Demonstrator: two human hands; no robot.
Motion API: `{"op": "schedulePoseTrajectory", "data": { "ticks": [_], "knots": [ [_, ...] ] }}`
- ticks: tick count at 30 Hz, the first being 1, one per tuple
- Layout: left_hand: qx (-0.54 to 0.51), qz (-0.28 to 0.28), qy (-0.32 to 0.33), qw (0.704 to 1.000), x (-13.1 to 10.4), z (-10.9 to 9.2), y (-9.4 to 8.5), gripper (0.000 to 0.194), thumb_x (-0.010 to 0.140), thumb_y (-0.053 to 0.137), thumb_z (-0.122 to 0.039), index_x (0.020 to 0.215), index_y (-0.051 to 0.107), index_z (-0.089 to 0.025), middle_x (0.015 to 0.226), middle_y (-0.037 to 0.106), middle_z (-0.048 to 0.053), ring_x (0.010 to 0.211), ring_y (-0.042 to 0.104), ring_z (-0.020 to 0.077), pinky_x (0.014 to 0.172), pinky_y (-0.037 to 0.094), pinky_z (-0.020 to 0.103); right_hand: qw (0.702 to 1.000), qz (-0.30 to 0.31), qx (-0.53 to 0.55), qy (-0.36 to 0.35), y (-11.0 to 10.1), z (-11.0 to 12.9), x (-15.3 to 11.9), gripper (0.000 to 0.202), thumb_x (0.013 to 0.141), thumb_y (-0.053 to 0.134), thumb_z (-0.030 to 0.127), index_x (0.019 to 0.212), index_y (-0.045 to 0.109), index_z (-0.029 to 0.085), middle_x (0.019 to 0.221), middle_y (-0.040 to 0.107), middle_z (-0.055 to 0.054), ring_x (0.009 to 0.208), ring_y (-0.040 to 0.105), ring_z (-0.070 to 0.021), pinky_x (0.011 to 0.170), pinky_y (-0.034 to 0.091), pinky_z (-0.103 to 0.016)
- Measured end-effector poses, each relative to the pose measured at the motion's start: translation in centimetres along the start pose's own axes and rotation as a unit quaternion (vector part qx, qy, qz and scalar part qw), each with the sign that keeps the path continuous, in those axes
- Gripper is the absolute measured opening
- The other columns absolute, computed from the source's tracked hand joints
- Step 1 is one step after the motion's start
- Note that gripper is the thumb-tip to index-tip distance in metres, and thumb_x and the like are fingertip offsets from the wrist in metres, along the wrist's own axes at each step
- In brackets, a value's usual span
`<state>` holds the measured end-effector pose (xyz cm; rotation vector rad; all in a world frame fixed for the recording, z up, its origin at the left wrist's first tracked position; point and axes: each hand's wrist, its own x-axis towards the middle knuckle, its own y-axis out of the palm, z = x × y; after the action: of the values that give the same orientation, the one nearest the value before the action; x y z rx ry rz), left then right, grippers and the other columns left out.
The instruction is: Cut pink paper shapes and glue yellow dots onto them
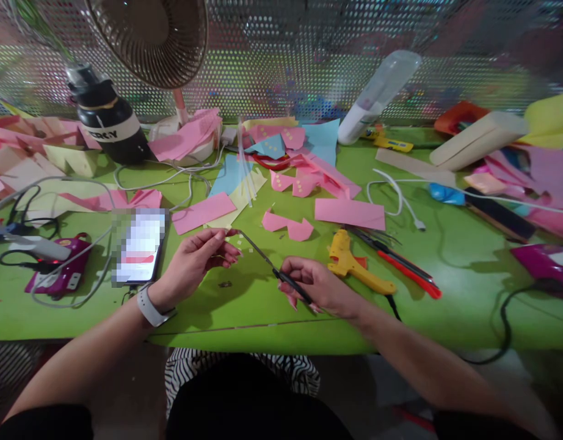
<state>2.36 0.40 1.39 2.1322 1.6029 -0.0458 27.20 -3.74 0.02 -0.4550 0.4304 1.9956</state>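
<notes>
"How do the hands look on your feed?"

"From here I see the right hand (316, 282) grasping a scissors-like tool (275, 269) by its black handle, the slim metal part angled away toward the left."

"And the other?"

"The left hand (201, 252) has its thumb and forefinger brought together beside the tool's tip. I can't tell whether they pinch a tiny scrap or touch the metal."

"Where's the tool, exactly?"

"Over the green counter (258, 308), running between the two hands. Just beyond it I see a pink cut-out (298, 230) with pointed ends, and tiny pale bits (251, 250) lie scattered near the tip."

"What's over to the right?"

"A yellow glue gun (350, 265) near the right hand, a red-and-black tool (404, 269) beside it, and a plain pink strip (350, 212) behind."

"To the left?"

"I've got a phone (151, 247), screen lit and partly blurred, near the left wrist, which wears a pale band (150, 305). Farther back stand a black bottle (112, 125) and a fan (148, 36)."
</notes>
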Motion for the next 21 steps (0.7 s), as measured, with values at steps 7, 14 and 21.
{"op": "schedulePoseTrajectory", "data": {
  "ticks": [7, 14, 21],
  "knots": [
    [0.005, 0.041, -0.018, 0.999, -0.33, 0.28, 0.34, 0.029, 0.092, 0.070, -0.037, 0.107, 0.074, -0.013, 0.085, 0.078, 0.008, 0.070, 0.070, 0.0108, 0.067, 0.057, 0.021, 1.000, 0.014, 0.002, -0.006, 0.26, -0.02, 0.16, 0.054, 0.061, 0.090, 0.052, 0.076, 0.048, 0.022, 0.060, 0.057, 0.005, 0.051, 0.053, -0.0079, 0.037, 0.033, -0.018],
    [0.000, 0.054, -0.006, 0.999, -0.27, 0.54, 0.07, 0.031, 0.093, 0.068, -0.038, 0.109, 0.073, -0.013, 0.092, 0.079, 0.011, 0.075, 0.072, 0.0129, 0.071, 0.059, 0.024, 0.999, -0.007, 0.022, -0.028, 0.17, 0.17, 0.14, 0.056, 0.058, 0.092, 0.053, 0.075, 0.049, 0.021, 0.060, 0.058, 0.005, 0.049, 0.053, -0.0080, 0.043, 0.040, -0.020],
    [-0.013, 0.065, 0.004, 0.998, -0.33, 0.76, 0.18, 0.030, 0.092, 0.070, -0.037, 0.109, 0.072, -0.013, 0.096, 0.079, 0.010, 0.080, 0.074, 0.0140, 0.077, 0.060, 0.026, 0.999, 0.004, 0.020, -0.029, 0.05, -0.22, 0.24, 0.056, 0.057, 0.093, 0.052, 0.074, 0.051, 0.020, 0.061, 0.059, 0.006, 0.050, 0.055, -0.0073, 0.046, 0.043, -0.020]
  ]
}}
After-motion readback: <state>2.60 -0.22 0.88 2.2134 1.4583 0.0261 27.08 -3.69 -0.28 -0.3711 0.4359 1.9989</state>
